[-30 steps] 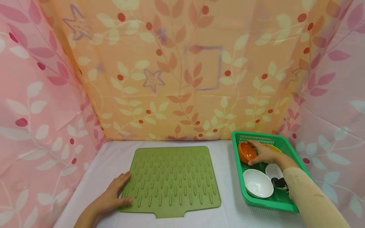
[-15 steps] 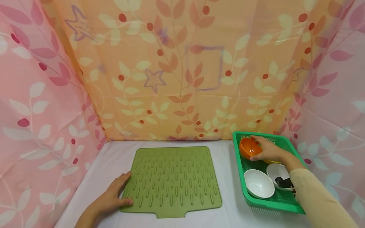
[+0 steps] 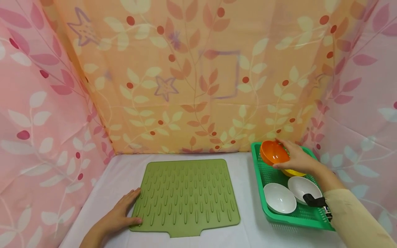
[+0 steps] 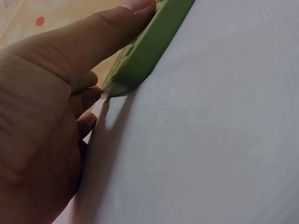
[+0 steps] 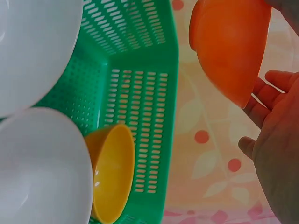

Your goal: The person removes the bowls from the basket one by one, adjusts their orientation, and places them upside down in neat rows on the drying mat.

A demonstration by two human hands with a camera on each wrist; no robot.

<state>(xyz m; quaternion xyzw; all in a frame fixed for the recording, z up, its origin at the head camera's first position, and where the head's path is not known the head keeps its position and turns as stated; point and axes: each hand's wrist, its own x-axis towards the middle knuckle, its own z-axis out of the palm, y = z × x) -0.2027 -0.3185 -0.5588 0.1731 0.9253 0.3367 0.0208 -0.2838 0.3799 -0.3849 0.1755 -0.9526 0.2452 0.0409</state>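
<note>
An orange bowl [image 3: 272,153] is pinched at its rim by my right hand [image 3: 296,159], thumb on the near side and fingers on the far side. It is tilted and held above the back of the green basket [image 3: 260,187]. In the right wrist view the orange bowl [image 5: 231,46] hangs apart from the basket wall. My left hand [image 3: 116,216] rests at the left edge of a green ridged mat [image 3: 186,196], its thumb on the near left corner and its fingers extended along the side. The left wrist view shows the thumb [image 4: 98,37] touching the mat.
Inside the basket are a yellow bowl [image 5: 114,175] and two white bowls [image 3: 280,198]. A small black device [image 3: 314,200] sits at the right wrist. White cloth [image 3: 248,220] covers the table, and patterned curtains [image 3: 198,86] stand at the back and both sides.
My right hand has lifted the orange bowl upward and slightly right, out of the basket. More of the yellow bowl and the right white bowl shows. The left hand stays on the mat.
</note>
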